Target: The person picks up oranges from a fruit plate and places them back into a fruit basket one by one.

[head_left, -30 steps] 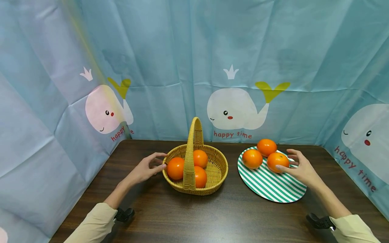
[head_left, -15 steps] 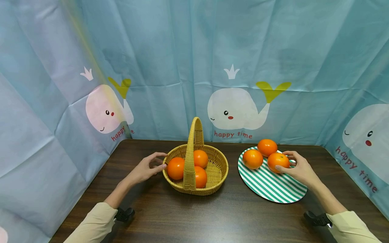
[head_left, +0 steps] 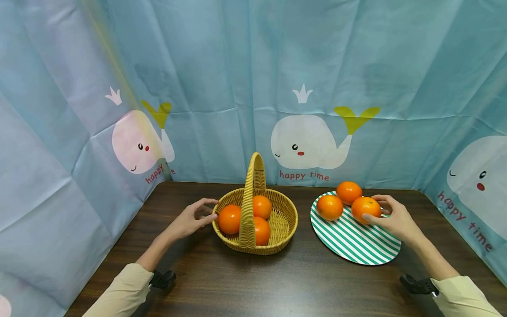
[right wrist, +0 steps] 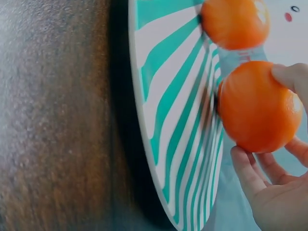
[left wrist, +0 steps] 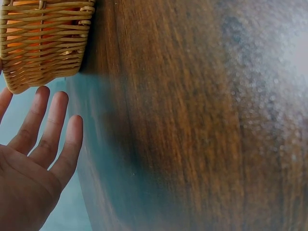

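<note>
In the head view my right hand (head_left: 398, 222) holds an orange (head_left: 365, 208) at the back right of a green-and-white striped plate (head_left: 362, 246). The right wrist view shows the thumb on one side of this orange (right wrist: 260, 108) and fingers curled round the other; whether it touches the plate, I cannot tell. Two more oranges, a left one (head_left: 329, 208) and a back one (head_left: 349, 193), lie on the plate. My left hand (head_left: 192, 219) touches the left rim of a yellow wicker basket (head_left: 279, 226), its fingers (left wrist: 50, 130) fairly straight. Three oranges (head_left: 229, 219) sit in the basket.
The basket's tall arched handle (head_left: 248, 198) stands upright across its middle. A dark wooden table (head_left: 285, 286) lies under everything. Behind it and at both sides hangs a light blue curtain (head_left: 210, 66) with whale prints.
My right fingers have closed round the nearest orange on the plate, and it has shifted slightly right and up in the head view. My left hand and the basket have stayed in place.
</note>
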### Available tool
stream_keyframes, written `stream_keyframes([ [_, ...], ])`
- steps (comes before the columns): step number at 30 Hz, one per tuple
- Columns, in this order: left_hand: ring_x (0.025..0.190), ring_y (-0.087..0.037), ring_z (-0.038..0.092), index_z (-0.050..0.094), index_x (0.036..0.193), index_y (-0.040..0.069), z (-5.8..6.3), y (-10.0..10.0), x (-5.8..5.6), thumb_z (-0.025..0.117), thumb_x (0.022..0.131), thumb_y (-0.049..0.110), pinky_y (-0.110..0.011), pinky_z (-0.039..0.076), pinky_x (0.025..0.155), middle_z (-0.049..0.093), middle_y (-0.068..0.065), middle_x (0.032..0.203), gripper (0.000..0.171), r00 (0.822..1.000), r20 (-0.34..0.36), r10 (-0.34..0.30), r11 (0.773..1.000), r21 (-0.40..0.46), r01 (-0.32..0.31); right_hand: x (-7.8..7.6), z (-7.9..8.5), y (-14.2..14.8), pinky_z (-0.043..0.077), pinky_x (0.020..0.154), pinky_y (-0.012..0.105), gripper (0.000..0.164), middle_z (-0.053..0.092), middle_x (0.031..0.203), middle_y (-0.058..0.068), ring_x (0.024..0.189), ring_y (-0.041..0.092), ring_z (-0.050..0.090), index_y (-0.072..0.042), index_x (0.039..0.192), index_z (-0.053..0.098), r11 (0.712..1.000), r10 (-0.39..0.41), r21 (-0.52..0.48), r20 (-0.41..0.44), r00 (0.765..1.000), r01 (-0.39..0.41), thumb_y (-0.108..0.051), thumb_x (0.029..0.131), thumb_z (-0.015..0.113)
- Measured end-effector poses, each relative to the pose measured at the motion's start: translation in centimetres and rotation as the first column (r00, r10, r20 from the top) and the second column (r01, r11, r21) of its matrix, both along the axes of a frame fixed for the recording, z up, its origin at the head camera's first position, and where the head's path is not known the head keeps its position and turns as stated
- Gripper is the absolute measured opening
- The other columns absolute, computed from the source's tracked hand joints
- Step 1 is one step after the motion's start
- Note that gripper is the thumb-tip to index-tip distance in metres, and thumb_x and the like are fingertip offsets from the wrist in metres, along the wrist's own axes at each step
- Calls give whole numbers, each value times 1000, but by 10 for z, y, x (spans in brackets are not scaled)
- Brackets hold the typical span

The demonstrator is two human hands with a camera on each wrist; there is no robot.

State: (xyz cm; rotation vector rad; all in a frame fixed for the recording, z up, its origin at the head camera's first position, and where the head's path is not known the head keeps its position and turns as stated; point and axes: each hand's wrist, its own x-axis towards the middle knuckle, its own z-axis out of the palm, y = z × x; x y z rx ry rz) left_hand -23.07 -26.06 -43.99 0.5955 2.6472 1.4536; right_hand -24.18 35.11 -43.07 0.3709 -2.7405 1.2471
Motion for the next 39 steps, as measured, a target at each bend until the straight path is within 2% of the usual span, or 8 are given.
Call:
stream_keyframes([
  [4, 103, -38, 66, 53, 143, 9, 0, -1, 0, 67, 101, 19, -52, 57, 74, 60, -22, 127, 45, 1000, -5, -8, 1000, 5, 8, 1, 2, 1, 56, 75, 32, 60, 56, 127, 29, 110, 48, 60, 2, 141, 48, 1000, 20, -20, -38, 999, -21, -23, 95, 77],
  [10, 107, -36, 65, 54, 143, 9, 1, -1, -1, 67, 102, 20, -51, 58, 75, 59, -23, 129, 45, 1000, -2, -17, 1000, 7, 17, 4, 7, 0, 55, 74, 23, 56, 58, 124, 23, 101, 10, 64, -1, 141, 50, 997, 39, -61, -81, 996, -44, -17, 94, 77],
  [13, 108, -36, 64, 54, 143, 10, 1, -1, 0, 67, 102, 20, -51, 58, 76, 58, -24, 130, 45, 1000, 0, -15, 1000, 7, 15, 5, 9, -2, 53, 76, 19, 56, 58, 125, 22, 100, -1, 60, -1, 141, 50, 996, 54, -67, -94, 994, -60, -15, 94, 76],
  [18, 108, -38, 64, 54, 144, 9, 2, 0, 0, 67, 102, 19, -52, 58, 76, 59, -22, 128, 45, 1000, 5, -20, 1000, 10, 20, 5, 12, -5, 51, 79, 16, 56, 57, 127, 21, 103, -2, 59, -1, 142, 50, 995, 71, -68, -106, 992, -79, -14, 94, 76],
  [31, 107, -41, 64, 54, 143, 8, 4, 1, 0, 67, 102, 20, -52, 58, 76, 59, -23, 129, 45, 1000, 11, -13, 1000, 1, 13, 1, 23, -18, 53, 81, 19, 57, 56, 133, 21, 107, 1, 60, -4, 144, 50, 985, 137, -86, -122, 983, -148, -11, 94, 76],
  [39, 106, -39, 65, 54, 144, 7, 3, 1, 1, 67, 101, 20, -51, 58, 77, 59, -23, 129, 46, 1000, -1, -12, 1000, -1, 12, -5, 25, -30, 54, 83, 21, 58, 55, 134, 20, 111, 7, 60, -3, 144, 50, 971, 187, -124, -125, 974, -203, -8, 93, 77],
])
